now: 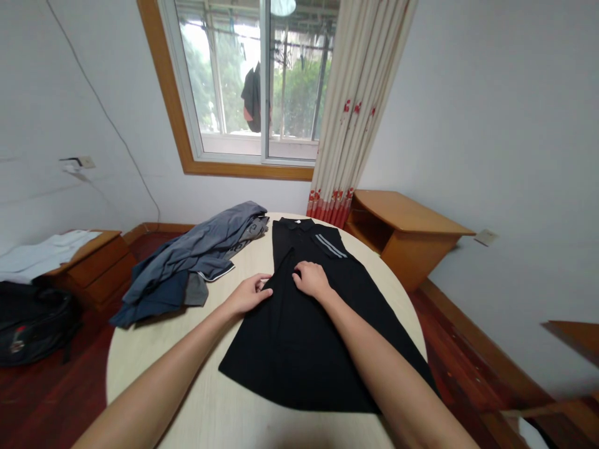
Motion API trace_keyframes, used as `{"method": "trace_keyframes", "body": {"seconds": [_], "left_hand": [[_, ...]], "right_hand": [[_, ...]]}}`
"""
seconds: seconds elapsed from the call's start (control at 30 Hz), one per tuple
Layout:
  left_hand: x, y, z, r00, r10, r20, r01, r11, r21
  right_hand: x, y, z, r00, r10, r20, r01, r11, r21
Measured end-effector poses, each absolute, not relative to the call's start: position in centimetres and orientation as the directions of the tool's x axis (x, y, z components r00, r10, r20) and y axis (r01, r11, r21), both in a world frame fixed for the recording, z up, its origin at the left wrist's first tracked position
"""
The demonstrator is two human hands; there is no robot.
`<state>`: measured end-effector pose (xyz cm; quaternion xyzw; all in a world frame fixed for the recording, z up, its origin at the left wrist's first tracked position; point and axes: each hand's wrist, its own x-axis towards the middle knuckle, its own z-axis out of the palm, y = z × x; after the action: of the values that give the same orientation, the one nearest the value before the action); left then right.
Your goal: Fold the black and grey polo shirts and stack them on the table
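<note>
Pale round table fills the near view, both forearms reaching over it and cut off at the bottom edge. On it a black shirt lies flat, collar pointing away, its hem hidden under the right forearm. The left hand touches the shirt's folded left edge, fingers curled; whether they pinch the cloth I cannot tell. The right hand rests palm down on the shirt just beside it, fingers loosely bent, gripping nothing. Farther left lies a heap of grey clothes, then the window and curtain.
</note>
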<state>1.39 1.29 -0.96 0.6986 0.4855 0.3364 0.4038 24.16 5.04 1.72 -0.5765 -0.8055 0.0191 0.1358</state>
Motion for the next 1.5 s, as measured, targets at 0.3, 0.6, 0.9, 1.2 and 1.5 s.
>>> {"method": "trace_keyframes", "body": {"seconds": [0.3,0.6,0.9,1.2,1.5], "left_hand": [[2.0,-3.8,2.7,0.495,0.812,-0.31,0.428,0.083,0.9],[1.6,-5.2,5.2,0.326,0.933,-0.151,0.841,-0.213,0.498],[2.5,-5.4,4.5,0.314,0.92,-0.234,0.86,-0.172,0.48],[5.4,-7.3,3.6,0.61,0.749,-0.26,0.421,-0.028,0.907],[4.6,-8.1,5.9,0.642,0.705,-0.301,0.658,-0.306,0.688]], "right_hand": [[27.8,0.8,0.8,-0.312,0.905,0.29,0.669,0.426,-0.609],[27.1,0.7,0.7,-0.396,0.866,0.305,0.54,0.489,-0.685],[26.3,0.1,1.1,-0.424,0.859,0.288,0.501,0.487,-0.715],[26.1,0.0,1.1,-0.522,0.8,0.296,0.465,0.557,-0.688],[28.1,1.1,0.5,-0.367,0.92,0.136,0.555,0.334,-0.761]]}}
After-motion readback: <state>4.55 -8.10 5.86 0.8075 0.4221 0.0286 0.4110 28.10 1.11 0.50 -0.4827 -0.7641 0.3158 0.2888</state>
